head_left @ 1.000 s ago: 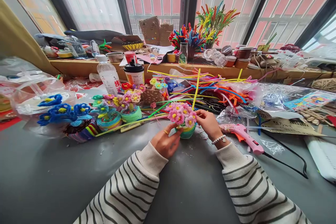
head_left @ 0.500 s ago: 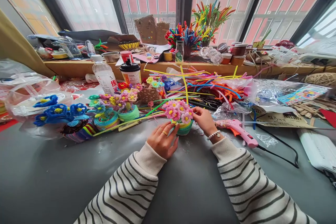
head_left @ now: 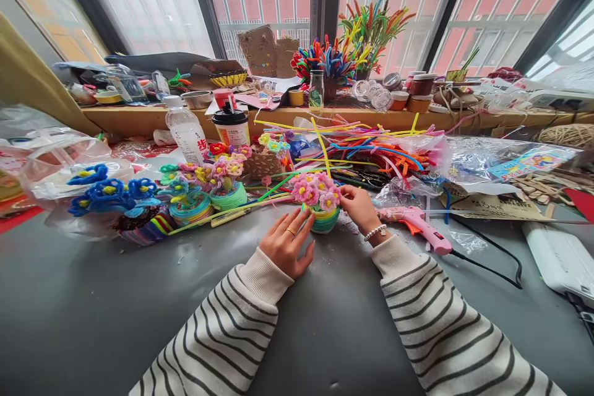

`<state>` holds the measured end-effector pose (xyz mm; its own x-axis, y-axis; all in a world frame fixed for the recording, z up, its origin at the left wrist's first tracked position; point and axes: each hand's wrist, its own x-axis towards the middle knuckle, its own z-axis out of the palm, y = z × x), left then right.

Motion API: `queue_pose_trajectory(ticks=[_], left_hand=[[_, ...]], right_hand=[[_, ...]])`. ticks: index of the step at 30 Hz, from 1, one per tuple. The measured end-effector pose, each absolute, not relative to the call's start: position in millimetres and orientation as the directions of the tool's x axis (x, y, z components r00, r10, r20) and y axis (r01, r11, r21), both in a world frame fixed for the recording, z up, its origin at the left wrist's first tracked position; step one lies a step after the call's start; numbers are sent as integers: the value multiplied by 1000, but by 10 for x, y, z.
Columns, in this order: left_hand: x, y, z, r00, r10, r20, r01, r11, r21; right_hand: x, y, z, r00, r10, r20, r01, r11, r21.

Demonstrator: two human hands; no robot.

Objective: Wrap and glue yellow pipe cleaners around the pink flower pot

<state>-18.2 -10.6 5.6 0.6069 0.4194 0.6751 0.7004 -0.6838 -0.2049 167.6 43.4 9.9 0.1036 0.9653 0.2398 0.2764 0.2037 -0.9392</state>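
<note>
A small round pot (head_left: pixel 325 223) wrapped in green, teal and yellow pipe cleaner stands on the dark table, topped by fuzzy pink flowers (head_left: pixel 316 190) with yellow centres. My left hand (head_left: pixel 286 240) lies at its left with stretched fingers, the fingertips at the pot's side. At the right edge of the flowers, my right hand (head_left: pixel 359 207) has thumb and forefinger pinched together; what they hold is hidden by the blossoms. Behind the bouquet rises a yellow pipe cleaner (head_left: pixel 321 147), leaning left, its lower end out of sight.
Left stand similar flower pots, including blue flowers (head_left: pixel 109 192), with a water bottle (head_left: pixel 185 130) and lidded cup (head_left: pixel 231 127) behind. Loose pipe cleaners (head_left: pixel 371 151) heap at the back. A pink glue gun (head_left: pixel 420 226) with black cord lies right, near a white device (head_left: pixel 559 260).
The yellow pipe cleaner's top has tipped further left. My right hand has shifted slightly left; my left hand stays beside the pot. The view has moved a little.
</note>
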Motion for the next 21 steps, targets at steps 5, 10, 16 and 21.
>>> queue_pose_trajectory(ticks=[5, 10, 16, 21], left_hand=[[-192, -83, 55, 610, 467, 640, 691, -708, -143], [-197, -43, 54, 621, 485, 616, 662, -746, -80], [-209, -45, 49, 602, 463, 650, 643, -764, -51], [-227, -14, 0, 424, 510, 748, 649, -748, 142]], right_hand=[[1682, 423, 106, 100, 965, 242, 286, 205, -936], [1682, 406, 127, 98, 970, 223, 283, 188, -940], [1679, 390, 151, 100, 977, 190, 247, 160, -956], [1678, 377, 159, 130, 978, 163, 201, 135, -970]])
